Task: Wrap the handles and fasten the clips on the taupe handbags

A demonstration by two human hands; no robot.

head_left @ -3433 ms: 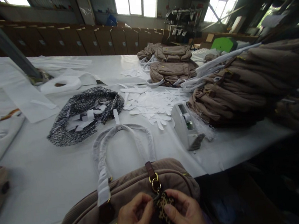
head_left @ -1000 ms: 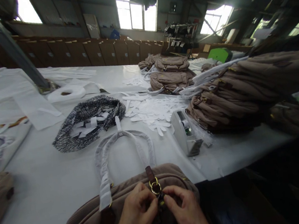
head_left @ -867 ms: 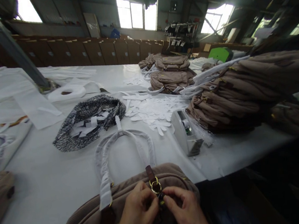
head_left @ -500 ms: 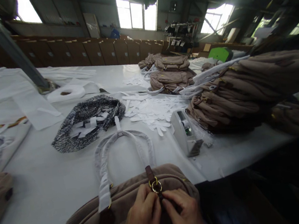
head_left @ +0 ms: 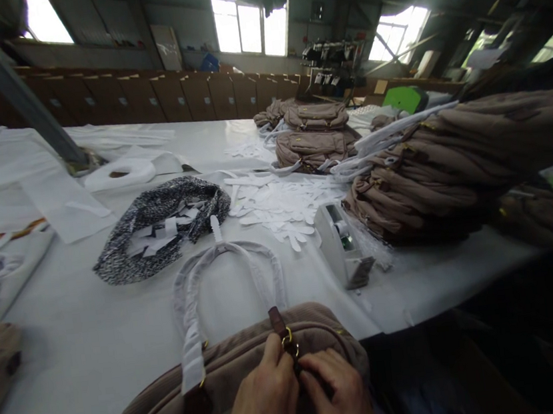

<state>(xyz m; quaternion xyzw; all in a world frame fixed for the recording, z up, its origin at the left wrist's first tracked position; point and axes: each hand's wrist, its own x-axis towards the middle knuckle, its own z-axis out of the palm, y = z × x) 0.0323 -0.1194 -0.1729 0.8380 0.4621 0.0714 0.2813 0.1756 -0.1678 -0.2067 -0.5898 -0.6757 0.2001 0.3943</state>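
A taupe handbag [head_left: 245, 358] with brown leather tabs and gold zips lies at the table's near edge. Its two handles [head_left: 191, 311], wrapped in white paper, stand up in a loop. Below the right handle tab hangs a gold ring [head_left: 290, 345]. My left hand [head_left: 267, 396] pinches at this ring, its fingertips partly covering it. Just right of it, my right hand [head_left: 337, 391] has thumb and forefinger pressed together on a small dark piece under the ring, mostly hidden by the fingers.
A tape dispenser [head_left: 342, 246] stands right of the handles. White paper strips [head_left: 281, 206] lie behind, beside a speckled cloth ring [head_left: 125, 252] holding paper scraps. Stacked taupe bags [head_left: 425, 182] fill the right side. A metal post [head_left: 20, 90] rises at left.
My left fingers have shifted slightly up onto the gold ring, covering more of it. My right hand stays in nearly the same place.
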